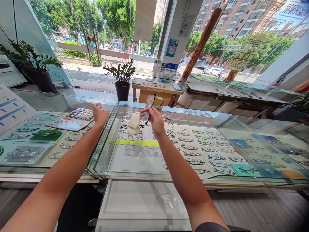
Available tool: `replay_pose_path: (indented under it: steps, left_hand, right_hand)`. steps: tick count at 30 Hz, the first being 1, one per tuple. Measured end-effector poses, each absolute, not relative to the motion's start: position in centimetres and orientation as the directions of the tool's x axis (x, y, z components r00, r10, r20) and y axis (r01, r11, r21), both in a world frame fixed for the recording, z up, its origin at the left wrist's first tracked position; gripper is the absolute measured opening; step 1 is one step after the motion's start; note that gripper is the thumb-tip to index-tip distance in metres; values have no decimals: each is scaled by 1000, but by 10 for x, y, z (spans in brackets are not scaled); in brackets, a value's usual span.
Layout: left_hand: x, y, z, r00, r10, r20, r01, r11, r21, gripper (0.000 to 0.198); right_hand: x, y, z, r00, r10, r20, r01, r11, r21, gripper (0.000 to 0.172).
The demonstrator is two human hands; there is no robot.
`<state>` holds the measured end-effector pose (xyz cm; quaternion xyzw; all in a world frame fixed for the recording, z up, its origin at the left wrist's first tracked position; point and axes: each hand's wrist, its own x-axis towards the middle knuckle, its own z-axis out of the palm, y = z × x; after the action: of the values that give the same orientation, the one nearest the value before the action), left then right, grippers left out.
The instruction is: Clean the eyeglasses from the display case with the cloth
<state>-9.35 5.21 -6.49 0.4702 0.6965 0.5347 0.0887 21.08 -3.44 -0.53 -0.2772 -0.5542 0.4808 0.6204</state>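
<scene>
My left hand (100, 115) is closed around a small clear bottle (100, 106), most of it hidden by the fingers. It is just right of a white calculator (78, 118) on the glass counter. My right hand (155, 119) holds up a pair of eyeglasses (150, 100) with dark frames above the display case. Beside its fingertips hangs a cream cleaning cloth (134, 123), apparently pinched in the same hand. One lens, facing me, looks speckled with drops.
Several rows of eyeglasses (193, 161) lie inside the glass display case (135, 170). An open drawer (145, 199) is below it. A potted plant (122, 87) stands behind the counter, and a printed sheet (14, 111) lies at the left.
</scene>
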Motion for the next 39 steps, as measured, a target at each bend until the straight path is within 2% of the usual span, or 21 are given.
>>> replay_pose_path:
  steps: [2,4,7,10,12,13,16,20,22,26,29,31,34,36,39]
  left_hand:
    - [-85,45,-58,-610,665,431,565,-16,825,76]
    - [-73,34,-49,-608,591,530,618,-66,783,78]
    - [-52,13,-33,-451,545,706,732,-226,642,78]
    - [-26,-10,-24,-282,602,747,763,-332,555,63]
    - [-8,-23,-22,-57,707,705,776,-413,477,36]
    - [1,-28,-22,59,750,659,776,-450,442,30]
    - [22,-40,-28,242,832,499,797,-464,387,35]
    - [36,-43,-40,300,888,349,828,-424,367,44]
    - [37,-39,-45,304,892,334,818,-424,390,44]
    - [31,-29,-50,263,878,400,757,-445,478,32]
    - [22,-22,-45,174,870,461,663,-449,599,30]
    - [14,-18,-38,43,884,465,504,-421,754,33]
    - [2,-12,-26,-166,939,301,124,-283,951,43]
    - [-5,-7,-19,-229,959,167,-94,-193,977,49]
    - [-12,-3,-11,-216,975,54,-279,-115,953,50]
  right_hand:
    - [211,-34,-5,-73,906,416,-278,382,-881,43]
    - [211,-35,-5,-70,908,414,-274,381,-883,44]
    - [211,-34,-4,-63,908,415,-282,383,-880,44]
    - [211,-34,-3,-60,909,411,-275,381,-883,44]
    - [212,-33,-3,-55,910,410,-267,383,-884,45]
    - [212,-33,-3,-52,910,411,-265,384,-885,45]
    - [211,-32,-4,-60,911,407,-274,378,-885,46]
    - [210,-32,-4,-72,914,399,-282,364,-887,49]
    - [209,-34,-3,-68,914,399,-282,366,-887,48]
    - [209,-36,-2,-63,916,396,-275,366,-889,45]
    - [210,-36,-1,-54,915,399,-260,373,-891,44]
    - [210,-36,-1,-46,912,407,-259,383,-887,43]
    - [210,-37,0,-40,908,417,-268,392,-880,41]
    - [210,-38,0,-44,907,418,-275,391,-878,40]
    - [210,-39,0,-54,910,412,-275,383,-882,40]
